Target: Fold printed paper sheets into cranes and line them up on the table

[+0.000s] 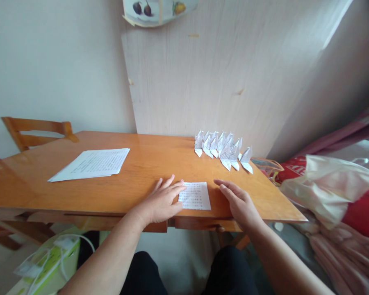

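Observation:
A small square sheet of printed paper (195, 196) lies flat near the front edge of the wooden table (153, 159). My left hand (164, 198) rests at its left side, fingers spread, with the thumb and a fingertip touching the paper's left edge. To the right of the sheet, a short gap away, is my right hand (236, 200), its fingers stretched out and holding nothing. Several folded paper cranes (226, 149) made of printed paper stand in a group toward the back right of the table.
A stack of printed sheets (92, 164) lies on the table's left half. A wooden chair (38, 131) stands at the far left. Bags and cloth (329, 188) are heaped beyond the right edge. Below left sits a green-and-white box (49, 266) with cables.

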`<state>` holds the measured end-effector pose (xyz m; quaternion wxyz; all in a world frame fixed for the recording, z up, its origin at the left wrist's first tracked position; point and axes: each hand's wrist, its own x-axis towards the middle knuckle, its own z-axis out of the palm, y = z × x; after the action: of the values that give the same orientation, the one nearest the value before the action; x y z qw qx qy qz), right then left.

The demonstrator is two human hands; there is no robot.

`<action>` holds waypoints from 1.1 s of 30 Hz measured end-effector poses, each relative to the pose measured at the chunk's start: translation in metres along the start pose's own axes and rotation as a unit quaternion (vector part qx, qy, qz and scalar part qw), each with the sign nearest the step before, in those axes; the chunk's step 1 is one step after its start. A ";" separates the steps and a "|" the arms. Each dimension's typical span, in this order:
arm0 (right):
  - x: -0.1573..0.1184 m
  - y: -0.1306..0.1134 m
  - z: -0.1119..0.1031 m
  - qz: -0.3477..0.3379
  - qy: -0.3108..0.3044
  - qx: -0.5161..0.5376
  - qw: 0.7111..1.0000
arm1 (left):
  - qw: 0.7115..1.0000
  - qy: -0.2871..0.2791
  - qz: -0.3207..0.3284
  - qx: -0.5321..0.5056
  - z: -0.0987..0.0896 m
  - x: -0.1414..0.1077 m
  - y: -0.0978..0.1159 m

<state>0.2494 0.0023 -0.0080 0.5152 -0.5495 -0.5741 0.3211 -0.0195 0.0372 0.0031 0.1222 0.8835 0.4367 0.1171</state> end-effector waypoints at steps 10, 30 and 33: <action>0.001 0.009 0.000 0.013 0.020 0.098 0.995 | 0.998 0.046 0.031 0.004 0.007 -0.004 -0.002; 0.001 0.016 0.000 -0.008 0.027 0.109 0.994 | 0.965 0.152 -0.023 -0.212 0.003 -0.009 -0.004; 0.003 0.021 0.000 -0.011 0.026 0.133 0.991 | 0.962 0.164 -0.027 -0.218 0.004 -0.009 -0.004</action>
<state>0.2558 0.0093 -0.0273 0.6017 -0.4778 -0.5187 0.3749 -0.0263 0.0318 -0.0024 0.2412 0.7920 0.4386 0.3495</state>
